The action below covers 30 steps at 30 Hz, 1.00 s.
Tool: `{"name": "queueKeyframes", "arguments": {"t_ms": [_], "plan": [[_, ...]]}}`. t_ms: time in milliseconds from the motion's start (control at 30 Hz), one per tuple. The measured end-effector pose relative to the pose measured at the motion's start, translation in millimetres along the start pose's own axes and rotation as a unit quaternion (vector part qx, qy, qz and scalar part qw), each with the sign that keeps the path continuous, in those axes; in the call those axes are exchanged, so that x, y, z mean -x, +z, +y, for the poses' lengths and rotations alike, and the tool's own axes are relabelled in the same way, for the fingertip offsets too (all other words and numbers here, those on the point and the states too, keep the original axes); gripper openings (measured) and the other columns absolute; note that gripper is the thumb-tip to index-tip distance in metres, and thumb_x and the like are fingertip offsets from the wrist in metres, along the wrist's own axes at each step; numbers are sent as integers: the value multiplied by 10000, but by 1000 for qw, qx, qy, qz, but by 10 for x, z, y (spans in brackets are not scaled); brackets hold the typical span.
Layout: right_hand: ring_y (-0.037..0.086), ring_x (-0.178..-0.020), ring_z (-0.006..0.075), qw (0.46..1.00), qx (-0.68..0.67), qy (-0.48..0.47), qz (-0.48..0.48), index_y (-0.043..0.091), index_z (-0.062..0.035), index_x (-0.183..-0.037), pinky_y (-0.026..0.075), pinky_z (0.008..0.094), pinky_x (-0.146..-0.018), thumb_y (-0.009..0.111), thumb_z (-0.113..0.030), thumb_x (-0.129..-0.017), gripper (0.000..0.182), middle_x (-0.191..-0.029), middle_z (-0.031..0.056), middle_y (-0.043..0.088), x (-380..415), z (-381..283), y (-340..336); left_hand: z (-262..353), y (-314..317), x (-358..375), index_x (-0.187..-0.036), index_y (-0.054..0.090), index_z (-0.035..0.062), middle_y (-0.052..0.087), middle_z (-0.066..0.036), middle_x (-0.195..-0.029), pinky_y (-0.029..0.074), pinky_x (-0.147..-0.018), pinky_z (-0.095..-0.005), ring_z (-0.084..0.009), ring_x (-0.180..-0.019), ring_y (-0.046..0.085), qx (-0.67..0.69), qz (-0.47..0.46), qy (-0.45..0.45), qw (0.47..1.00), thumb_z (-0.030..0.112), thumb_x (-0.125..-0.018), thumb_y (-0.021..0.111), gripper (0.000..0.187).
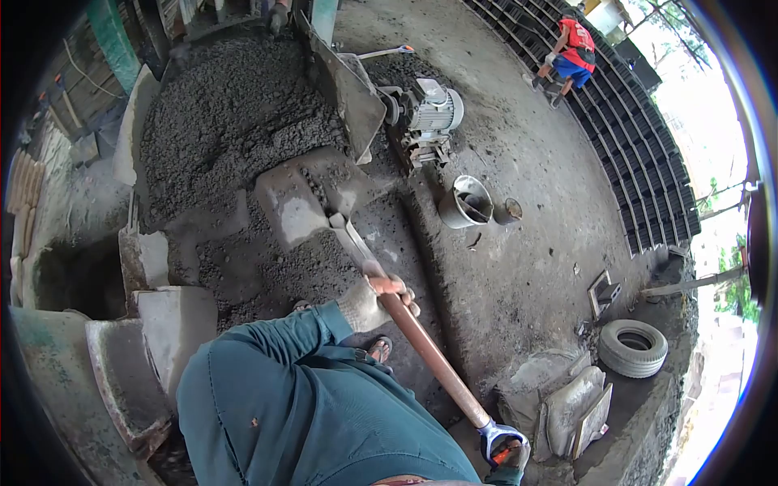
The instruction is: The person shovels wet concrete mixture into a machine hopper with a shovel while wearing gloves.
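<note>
My left hand (375, 303), in a pale glove with bare fingertips, is wrapped around the brown shaft of a shovel (429, 356). At the lower right, my right hand (512, 455) grips the blue D-shaped handle, its fingers partly hidden by the handle. The shovel's wide grey blade (293, 217) points away from me, at the near edge of a large heap of dark, damp, grainy mix (235, 113). A little of this mix lies on the blade. Loose crumbs of it cover the floor around my sandalled foot (380, 349).
Right of the heap stands an electric motor (435, 109), with a bucket (466, 201) and a small can (509, 211) nearby. A tyre (633, 348) and stacked slabs (571, 409) lie at right. Beside dark racks (640, 154), a person in red (574, 49) bends over. Another hand (278, 18) shows at the top.
</note>
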State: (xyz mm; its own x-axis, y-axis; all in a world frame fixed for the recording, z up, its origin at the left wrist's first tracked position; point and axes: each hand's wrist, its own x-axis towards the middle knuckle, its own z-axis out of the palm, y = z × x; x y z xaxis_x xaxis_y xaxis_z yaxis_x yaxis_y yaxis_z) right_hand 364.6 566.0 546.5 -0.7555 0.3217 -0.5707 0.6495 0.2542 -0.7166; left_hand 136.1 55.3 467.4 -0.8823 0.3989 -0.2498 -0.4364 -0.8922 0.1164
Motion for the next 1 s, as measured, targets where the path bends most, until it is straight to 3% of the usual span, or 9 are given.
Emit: {"name": "queueKeyframes", "arguments": {"t_ms": [133, 233, 300, 400, 433, 533, 633, 800, 1000], "plan": [[554, -607, 113, 963, -262, 20, -61, 660, -57, -933, 480, 267, -558, 632, -150, -761, 198, -738, 23, 612, -307, -170, 883, 926, 145, -15, -741, 569, -22, 569, -160, -789, 514, -816, -554, -338, -691, 596, -30, 49, 99, 993, 107, -729, 630, 143], [595, -631, 164, 983, -169, -72, -11, 614, 0, -909, 479, 300, -558, 662, -185, -774, 234, -738, 46, 628, -241, -884, 2416, 2110, -104, -139, -721, 505, 51, 534, -100, -686, 532, -702, -474, -218, -588, 565, -21, 120, 228, 966, 238, -837, 607, 243], [601, -618, 163, 927, -231, -244, -166, 587, -32, -977, 483, 291, -544, 730, -295, -768, 366, -727, 72, 627, -73, -1303, 2771, 2732, -260, -212, -700, 517, 63, 527, -65, -656, 518, -722, -469, -219, -574, 553, 16, 84, 311, 947, 322, -886, 583, 326], [614, -596, 179, 937, -200, -279, -66, 572, -24, -939, 503, 310, -516, 693, -276, -827, 302, -727, 99, 637, -125, -1589, 1880, 2348, 467, -67, -643, 534, 106, 514, -35, -621, 469, -769, -509, -235, -527, 504, 17, 35, 275, 961, 477, -897, 590, 453], [617, -652, 196, 928, -164, -335, -2, 587, -9, -959, 507, 327, -579, 681, -321, -843, 346, -799, 102, 634, -201, -1703, 1513, 2147, 597, -15, -676, 604, 91, 602, -44, -697, 449, -817, -470, -238, -614, 569, -6, -75, 204, 976, 537, -880, 607, 491], [626, -821, 248, 774, -7, -593, 222, 634, 36, -1016, 517, 375, -770, 643, -456, -893, 508, -1014, 112, 627, -387, -2391, 478, 1579, 782, -138, -862, 672, 75, 656, -100, -918, 414, -921, -517, -290, -966, 580, 15, -85, 182, 980, 566, -828, 683, 492], [636, -795, 260, 616, -49, -707, 343, 637, 81, -970, 542, 356, -703, 618, -424, -918, 508, -929, 194, 623, -323, -3228, 118, 1047, 870, -171, -1034, 662, 26, 666, -182, -1075, 476, -868, -534, -347, -1025, 613, -143, -199, 156, 957, 641, -881, 552, 644], [623, -678, 212, 452, -62, -838, 300, 634, 45, -935, 536, 305, -586, 631, -230, -909, 276, -792, 141, 622, -408, -4503, -755, 370, 946, -217, -1162, 604, -3, 636, -215, -1156, 500, -850, -463, -335, -1008, 625, -213, -239, 266, 909, 665, -904, 500, 723], [613, -680, 200, 376, -24, -908, 181, 634, 37, -923, 526, 304, -615, 663, -183, -880, 226, -793, 109, 619, 113, -5856, 430, 385, 1002, -69, -1232, 536, -56, 606, -231, -1192, 461, -921, -467, -328, -1073, 591, -198, -305, 353, 862, 679, -909, 459, 807]]}}
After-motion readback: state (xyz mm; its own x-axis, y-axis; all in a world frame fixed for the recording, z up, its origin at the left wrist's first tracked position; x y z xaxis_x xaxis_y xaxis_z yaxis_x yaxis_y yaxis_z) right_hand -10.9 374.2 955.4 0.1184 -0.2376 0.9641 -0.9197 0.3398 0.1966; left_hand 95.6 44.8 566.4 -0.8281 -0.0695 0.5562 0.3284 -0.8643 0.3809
